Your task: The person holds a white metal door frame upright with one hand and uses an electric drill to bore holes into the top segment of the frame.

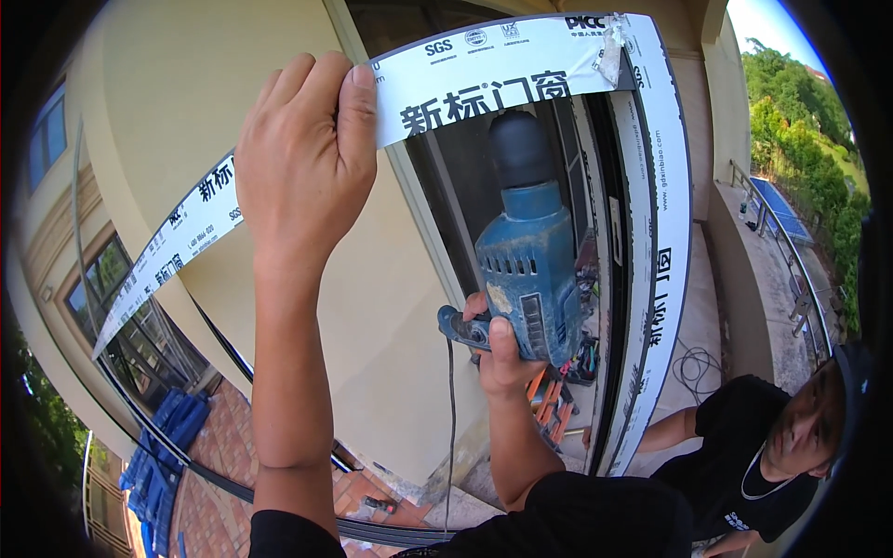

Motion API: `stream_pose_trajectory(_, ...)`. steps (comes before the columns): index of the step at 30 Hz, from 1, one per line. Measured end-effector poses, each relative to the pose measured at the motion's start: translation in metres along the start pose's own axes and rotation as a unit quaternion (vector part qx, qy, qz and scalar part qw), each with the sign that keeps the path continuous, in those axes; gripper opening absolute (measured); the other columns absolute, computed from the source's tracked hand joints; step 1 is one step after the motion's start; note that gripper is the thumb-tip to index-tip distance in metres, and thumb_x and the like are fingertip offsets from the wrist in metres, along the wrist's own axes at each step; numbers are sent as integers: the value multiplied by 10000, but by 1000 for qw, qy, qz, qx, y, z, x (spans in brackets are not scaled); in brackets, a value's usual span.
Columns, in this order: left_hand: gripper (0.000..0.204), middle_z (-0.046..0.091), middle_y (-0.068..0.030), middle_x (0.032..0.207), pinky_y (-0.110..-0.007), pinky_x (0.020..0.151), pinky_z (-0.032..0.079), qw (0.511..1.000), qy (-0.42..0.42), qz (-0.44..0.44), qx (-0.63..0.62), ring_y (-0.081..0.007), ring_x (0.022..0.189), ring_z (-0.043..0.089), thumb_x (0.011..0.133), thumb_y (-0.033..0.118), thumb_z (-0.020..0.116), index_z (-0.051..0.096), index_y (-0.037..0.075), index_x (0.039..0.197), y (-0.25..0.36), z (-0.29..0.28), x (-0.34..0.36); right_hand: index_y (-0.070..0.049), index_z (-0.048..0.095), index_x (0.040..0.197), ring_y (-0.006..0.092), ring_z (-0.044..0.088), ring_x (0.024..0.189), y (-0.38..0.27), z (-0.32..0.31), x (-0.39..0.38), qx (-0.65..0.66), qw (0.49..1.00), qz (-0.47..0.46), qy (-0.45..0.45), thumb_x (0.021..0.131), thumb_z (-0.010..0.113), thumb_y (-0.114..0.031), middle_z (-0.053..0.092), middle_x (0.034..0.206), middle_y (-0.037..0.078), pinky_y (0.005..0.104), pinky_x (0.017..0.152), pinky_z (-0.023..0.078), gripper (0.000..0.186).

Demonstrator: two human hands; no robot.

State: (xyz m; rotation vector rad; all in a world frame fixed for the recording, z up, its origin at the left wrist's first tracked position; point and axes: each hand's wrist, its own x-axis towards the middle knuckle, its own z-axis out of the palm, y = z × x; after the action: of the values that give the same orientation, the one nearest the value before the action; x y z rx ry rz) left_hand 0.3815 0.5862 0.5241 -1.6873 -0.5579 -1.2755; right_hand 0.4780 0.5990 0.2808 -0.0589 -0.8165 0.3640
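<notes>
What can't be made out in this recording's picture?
All in the head view:
Drill: any bit is hidden by the white-wrapped bar.
Left hand: fingertips hidden beyond its own knuckles.
Right hand: most fingers hidden by the drill.
Co-worker: lower body cut off by the lower edge.

Sky (767, 26): brightest area, above and right of the drill (528, 265); partly near-white.
Greenery (802, 153): sunlit, right of the drill; leaf detail soft.
Wall (395, 325): evenly lit by diffuse daylight, left of the drill.
Dark opening (453, 177): dim, behind the drill; detail partly lost.
Drill: shaded, in focus, surface wear readable.
Frame (670, 167): white film bright, print crisp; fisheye bows its edges around the drill.
Picture edges: black vignette, heaviest at corners.
</notes>
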Motion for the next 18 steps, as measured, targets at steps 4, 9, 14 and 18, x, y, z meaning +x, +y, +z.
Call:
stream_pose_trajectory(4, 316, 580, -73, 786, -397, 672, 468, 1000, 6, -4, 0, -257, 759, 584, 1065, 297, 527, 655, 74, 881, 0, 2, 0, 18, 592, 1131, 223, 652, 742, 0, -1, 2, -8, 1000, -17, -6, 892, 672, -213, 673, 882, 138, 330, 620, 543, 343)
stream_pose_trajectory(9, 314, 567, -74, 775, -401, 665, 467, 1000, 2, -5, 9, -259, 753, 579, 1066, 299, 524, 656, 76, 890, 0, 0, -1, 9, 584, 1154, 215, 650, 738, 2, -3, 0, -9, 1000, -2, -9, 889, 673, -199, 676, 903, 137, 312, 594, 528, 348)
stream_pose_trajectory(14, 316, 564, -78, 772, -405, 661, 465, 1000, 5, 0, 3, -267, 752, 574, 1068, 297, 518, 656, 74, 891, 1, 0, 0, 3, 572, 1179, 204, 643, 728, 0, -2, 2, 0, 1000, -10, -7, 893, 663, -188, 677, 917, 134, 297, 576, 511, 355)
stream_pose_trajectory(18, 375, 557, -123, 805, -384, 657, 443, 1000, -3, 7, 1, -291, 722, 535, 1103, 302, 448, 614, 20, 919, -1, 1, 0, 7, 587, 1150, 207, 641, 729, 0, -4, 2, -18, 1000, 11, -16, 896, 671, -201, 673, 909, 136, 301, 582, 511, 340)
